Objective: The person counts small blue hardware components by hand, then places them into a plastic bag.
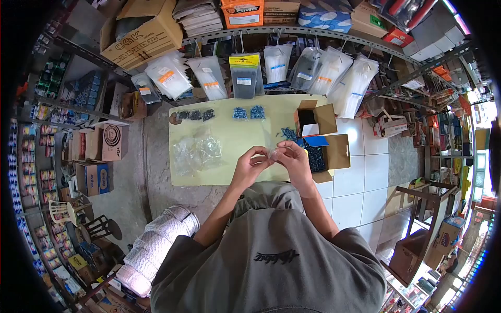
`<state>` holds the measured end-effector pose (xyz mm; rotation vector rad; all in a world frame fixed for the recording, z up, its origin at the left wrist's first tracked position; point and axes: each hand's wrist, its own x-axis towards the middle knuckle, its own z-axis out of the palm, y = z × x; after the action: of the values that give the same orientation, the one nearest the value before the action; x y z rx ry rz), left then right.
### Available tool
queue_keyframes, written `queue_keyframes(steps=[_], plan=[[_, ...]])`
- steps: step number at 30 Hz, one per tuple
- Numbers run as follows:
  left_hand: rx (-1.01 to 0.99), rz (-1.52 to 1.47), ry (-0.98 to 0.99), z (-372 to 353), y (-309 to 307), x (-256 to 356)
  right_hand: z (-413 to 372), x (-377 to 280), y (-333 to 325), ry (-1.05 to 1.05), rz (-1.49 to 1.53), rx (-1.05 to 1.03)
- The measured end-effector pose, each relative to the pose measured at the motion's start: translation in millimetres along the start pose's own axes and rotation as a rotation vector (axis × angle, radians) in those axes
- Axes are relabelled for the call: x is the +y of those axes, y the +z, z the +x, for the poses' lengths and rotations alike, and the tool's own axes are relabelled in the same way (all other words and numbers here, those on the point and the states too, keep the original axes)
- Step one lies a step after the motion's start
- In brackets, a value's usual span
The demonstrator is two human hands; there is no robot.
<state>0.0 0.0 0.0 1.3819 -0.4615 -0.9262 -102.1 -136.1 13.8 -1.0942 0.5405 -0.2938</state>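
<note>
Because the clear plastic (272, 153) is small and limp, it seems to need both hands, and it sits pinched between the fingertips of the left hand (252, 165) and the right hand (294, 160), above the near part of the worktop (242, 136). Whether its mouth is open, or anything lies inside, is too small to tell.

The upper box (327, 119) and lower box (338, 151) stand with flaps up at the right, the lower one just beside the right hand, probably so that its dark pieces (316, 164) are in easy reach. Loose blue pieces (288, 134) lie near that box, just beyond the right hand. Clear bags (197, 150) are heaped on the left, apart from the left hand. Along the far edge, dark packs (194, 115) and blue packs (248, 112) lie in separate groups, perhaps to keep the kinds from mixing.

Both forearms reach forward and angle inward, so the hands meet in front of the body. The fingers are curled, thumbs facing each other, with the wrists lifted rather than laid flat.
</note>
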Motion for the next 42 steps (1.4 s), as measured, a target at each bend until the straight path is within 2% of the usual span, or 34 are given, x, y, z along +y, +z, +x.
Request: queue_keyframes(steps=[2,3,5,9,11,12,14,18,20,26,29,30,32,37,39,42], plan=[[0.022,0.000,-0.032,1.4,6.9,0.3,-2.2,-2.3,-4.7,0.127,0.136,0.097],[0.039,0.036,-0.045,-5.7,-17.7,10.5,3.7,7.6,20.8,0.136,0.173,0.081],[0.144,-0.072,-0.047,-2.3,-10.2,6.1,7.3,11.7,15.5,0.168,0.244,0.102],[0.242,-0.145,-0.022,0.2,3.1,-4.7,9.4,12.1,12.9,0.196,0.181,0.143],[0.292,0.250,0.160,0.1,4.7,-7.4,9.6,9.5,12.1,0.163,0.062,0.143],[0.295,0.249,0.160,0.3,7.4,-5.8,10.1,12.0,9.8,0.164,0.060,0.141],[0.257,0.151,0.061,0.8,13.8,-3.4,10.4,19.0,3.2,0.015,-0.224,0.087],[0.232,0.134,0.021,3.0,15.3,-7.5,11.9,16.0,-5.0,0.033,-0.267,0.054],[0.285,0.430,0.074,3.1,14.5,-11.3,9.3,9.6,-7.6,-0.070,-0.731,0.059],[0.296,0.671,0.016,2.3,21.5,-13.0,6.0,16.5,-13.1,-0.216,-0.965,0.078],[0.326,0.548,0.060,5.7,30.5,-16.8,10.6,20.1,-8.3,-0.324,-0.947,0.107],[0.314,0.520,0.019,6.8,33.4,-15.1,11.0,20.2,-6.9,-0.324,-0.946,0.104],[0.330,0.439,0.019,8.6,37.3,-17.4,12.3,19.1,-5.5,-0.208,-0.803,0.074],[0.348,0.265,0.036,9.6,45.9,-20.9,11.2,16.2,-3.1,-0.152,-0.553,0.061],[0.443,0.285,0.191,10.1,51.2,-25.0,11.3,16.4,-3.9,-0.130,-0.513,0.051],[0.499,0.141,0.225,13.2,55.9,-28.9,13.6,21.8,-7.2,-0.151,-0.434,0.051]])
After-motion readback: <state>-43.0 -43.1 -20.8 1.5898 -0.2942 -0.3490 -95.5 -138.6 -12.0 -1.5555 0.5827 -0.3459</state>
